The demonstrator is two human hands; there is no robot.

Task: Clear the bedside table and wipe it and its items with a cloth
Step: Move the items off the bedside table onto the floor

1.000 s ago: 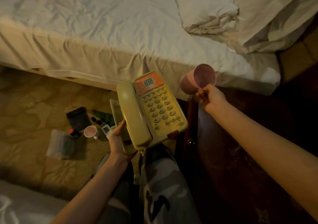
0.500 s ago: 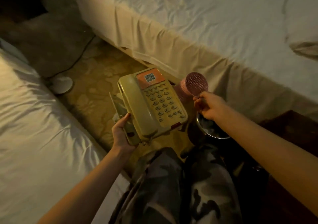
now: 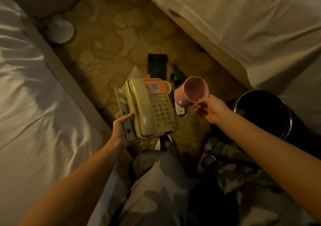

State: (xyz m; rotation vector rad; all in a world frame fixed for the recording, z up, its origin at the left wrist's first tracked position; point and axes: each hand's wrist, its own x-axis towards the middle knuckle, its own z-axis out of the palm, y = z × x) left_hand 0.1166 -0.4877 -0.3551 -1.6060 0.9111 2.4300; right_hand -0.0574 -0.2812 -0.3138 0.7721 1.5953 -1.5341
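Note:
My left hand grips a beige desk telephone by its left edge, handset in the cradle and keypad facing up. A flat grey item is held under the phone in the same hand. My right hand pinches the rim of a pink cup, tilted with its mouth toward me. Both are held above the carpet between two beds. The bedside table is out of view.
Small items lie on the carpet under the phone: a black box, a dark green bottle, a second pink cup, a label. A black bin stands at right. White beds flank both sides. A round lamp base sits at upper left.
The view has swung from the bed and table down to the floor between the beds. Both hands keep their hold on phone and cup, now over the items on the carpet.

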